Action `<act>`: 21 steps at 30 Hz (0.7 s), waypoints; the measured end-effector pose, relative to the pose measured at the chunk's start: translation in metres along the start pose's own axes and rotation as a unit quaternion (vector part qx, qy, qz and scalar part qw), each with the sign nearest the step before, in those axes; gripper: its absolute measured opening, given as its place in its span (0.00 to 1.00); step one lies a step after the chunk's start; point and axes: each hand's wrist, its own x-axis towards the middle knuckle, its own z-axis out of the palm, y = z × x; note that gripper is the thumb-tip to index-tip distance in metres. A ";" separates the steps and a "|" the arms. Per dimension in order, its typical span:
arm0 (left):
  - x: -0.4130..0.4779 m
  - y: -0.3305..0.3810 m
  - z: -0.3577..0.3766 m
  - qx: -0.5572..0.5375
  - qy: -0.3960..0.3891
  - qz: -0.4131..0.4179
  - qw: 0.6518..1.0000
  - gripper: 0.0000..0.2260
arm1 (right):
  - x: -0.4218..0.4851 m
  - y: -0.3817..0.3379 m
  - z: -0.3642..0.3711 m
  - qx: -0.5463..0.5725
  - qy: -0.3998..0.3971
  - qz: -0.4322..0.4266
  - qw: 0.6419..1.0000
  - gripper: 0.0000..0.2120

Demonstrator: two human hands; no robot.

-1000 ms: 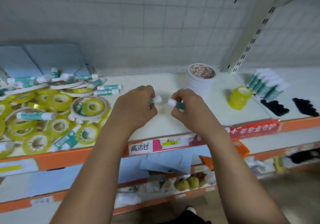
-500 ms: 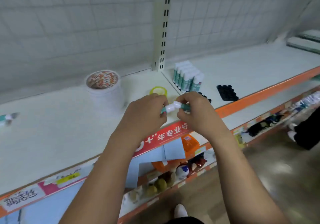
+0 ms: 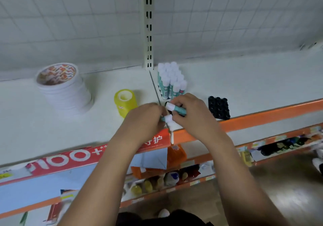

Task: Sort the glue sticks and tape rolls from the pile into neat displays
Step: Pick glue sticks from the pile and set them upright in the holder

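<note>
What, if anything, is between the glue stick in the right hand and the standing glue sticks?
Nothing visible. The right hand holds its glue stick just in front of the standing glue sticks; the black tray sits to the right, the yellow tape rolls to the left.

lower glue stick (image 3: pixel 168 118): we only get the white cap and a sliver of teal, the rest is buried in the left hand (image 3: pixel 145 120)
upper glue stick (image 3: pixel 176 109): far end goes under the right hand (image 3: pixel 194 116), label's too small for us to read
white tape stack (image 3: pixel 64 92): print on top is just an orange smear
red sign (image 3: pixel 70 157): forearm cuts across the lettering
lower shelf goods (image 3: pixel 157 182): all blur, we honestly can't name any
right edge: something white and black (image 3: pixel 318 162), chopped off by the frame
</note>
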 end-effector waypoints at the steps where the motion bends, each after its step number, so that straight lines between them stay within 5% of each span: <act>1: 0.001 0.001 0.000 -0.007 -0.006 -0.007 1.000 0.11 | 0.001 0.002 0.000 0.002 -0.004 -0.005 1.000 0.12; 21: 0.017 0.006 -0.021 -0.258 0.209 -0.087 0.939 0.05 | 0.008 0.001 -0.007 0.098 0.015 -0.025 0.995 0.13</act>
